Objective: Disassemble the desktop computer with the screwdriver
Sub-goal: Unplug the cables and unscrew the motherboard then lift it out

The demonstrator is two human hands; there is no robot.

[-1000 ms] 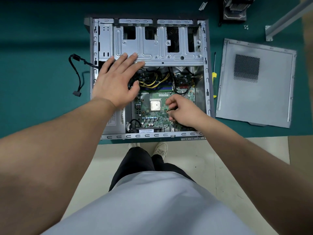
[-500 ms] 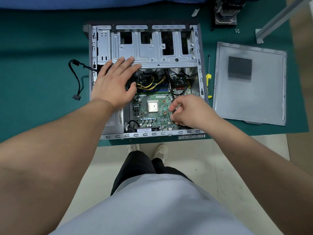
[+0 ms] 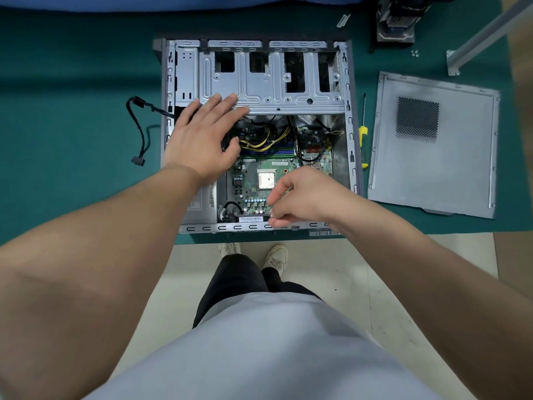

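The open desktop case (image 3: 350, 140) lies on its side on the green mat, with the green motherboard (image 3: 253, 180) and yellow cables exposed. My left hand (image 3: 202, 140) lies flat over the case's left part, its straight fingers touching the edge of the silver drive cage (image 3: 274, 90). Over the near right corner of the board, my right hand (image 3: 302, 197) has its fingers curled and pinches a small shiny piece, apparently a screw (image 3: 272, 215), just above the case's near rim. The yellow-handled screwdriver (image 3: 363, 140) rests on the mat right of the case, with neither hand on it.
The removed grey side panel (image 3: 432, 174) lies on the mat to the right. A black cable (image 3: 138, 131) trails out of the case's left side. At the back right stand a cooler with fan (image 3: 396, 18), a few loose screws (image 3: 414, 53) and a metal post (image 3: 484, 36).
My right hand has moved from the motherboard's right side toward me, to the case's near rim, fingers pinched together. My left hand has stayed on the case.
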